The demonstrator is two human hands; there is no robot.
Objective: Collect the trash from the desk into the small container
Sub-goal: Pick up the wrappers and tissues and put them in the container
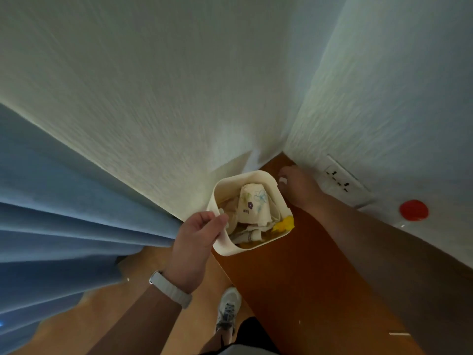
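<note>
A small cream container (256, 173) with rounded corners is at the left edge of the brown desk (312, 278), near the wall corner. My left hand (197, 239) grips its near-left rim. Inside lie an upturned paper cup (253, 203) printed with flowers, crumpled white tissues (231, 208) and a yellow scrap (284, 224). My right hand (299, 185) reaches to the desk's far corner just right of the container, its fingertips pinched on a small white scrap (283, 180).
A wall socket (340, 183) and a red round disc (414, 210) sit on the right wall. Blue curtain (64, 213) hangs at the left. A thin white strip (399, 334) lies on the desk's near end. My shoe (227, 308) stands on the wooden floor.
</note>
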